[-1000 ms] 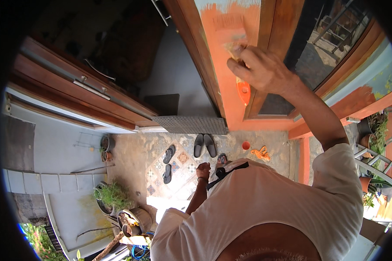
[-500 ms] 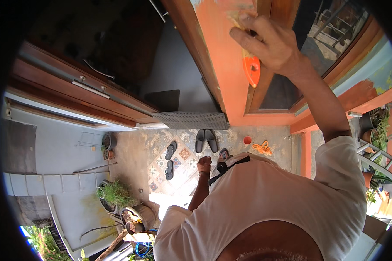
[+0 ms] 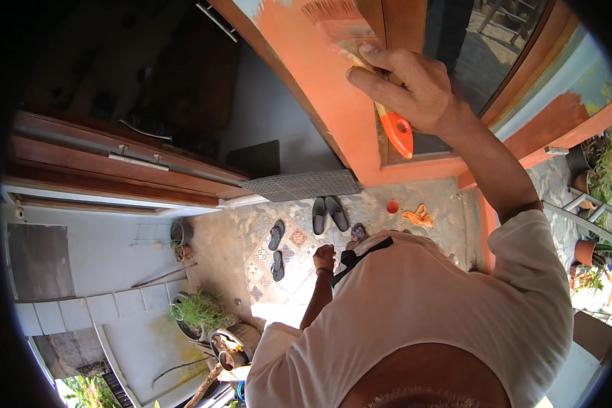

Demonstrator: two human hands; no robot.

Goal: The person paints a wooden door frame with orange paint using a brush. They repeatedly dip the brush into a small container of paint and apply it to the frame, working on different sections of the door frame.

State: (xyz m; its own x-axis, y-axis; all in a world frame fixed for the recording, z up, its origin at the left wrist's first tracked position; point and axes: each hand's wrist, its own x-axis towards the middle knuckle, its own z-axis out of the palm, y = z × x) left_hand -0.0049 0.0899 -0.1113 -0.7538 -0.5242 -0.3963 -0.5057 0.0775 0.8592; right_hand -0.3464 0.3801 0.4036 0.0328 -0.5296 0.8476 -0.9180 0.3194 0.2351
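My right hand is raised at the upper right and grips a wide paintbrush by its handle. The handle's end is bright orange with a hole in it. Its bristles point up and to the left, over an orange-painted wall strip between the dark doorway and a wooden window frame. A pale unpainted patch shows at the strip's top edge. Low beside my body, my left hand hangs with its fingers curled; whether anything is in them is hidden.
Below are black slippers, a pair of flip-flops, a small red round container and an orange cloth. A grey mat lies at the doorway. Potted plants stand left; a metal ladder is at right.
My right hand and the brush have shifted slightly left and down in view, and the brush leans more to the left, showing its bristles. My left hand stays low, and the whole view has shifted a little.
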